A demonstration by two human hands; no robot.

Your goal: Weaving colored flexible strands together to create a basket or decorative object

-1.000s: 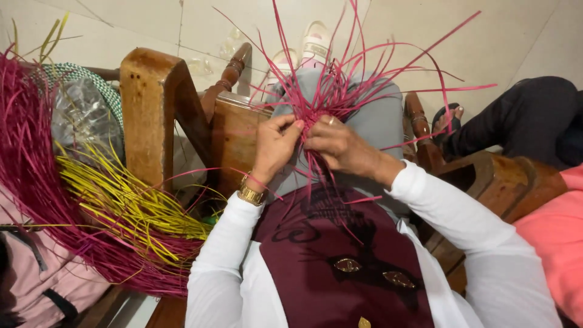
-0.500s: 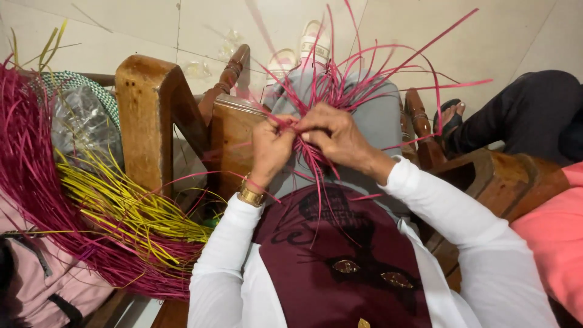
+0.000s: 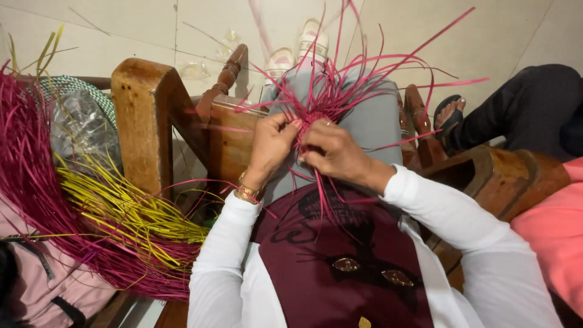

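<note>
Head view is looking down on a person seated in a carved brown wooden chair [image 3: 143, 121], both hands meeting over the lap. The left hand [image 3: 270, 143] is pinching closed on the small woven disc of magenta plant-fibre strips [image 3: 313, 115], holding it steady against the grey-trousered knees so the weave is not turning. The right hand [image 3: 331, 149] is closing its fingers on a few of the same strips at the near edge of the disc, apparently tucking one under another, though the fingertips are hiding the exact crossing. Loose magenta ends are fanning out far and to the right from the disc, left free so each can be picked up in turn. A gold bracelet [image 3: 248, 191] is sitting on the left wrist just above the white sleeve.

To the left, beside the chair arm, a big bundle of magenta fibre strips [image 3: 30, 200] is lying with a smaller bunch of yellow fibre strips [image 3: 121, 212] across it, within easy reach of the left hand. A clear crumpled plastic bag [image 3: 79, 127] is resting behind them. At the far right another person's foot in a dark sandal [image 3: 448, 112] is showing, well apart from the work.
</note>
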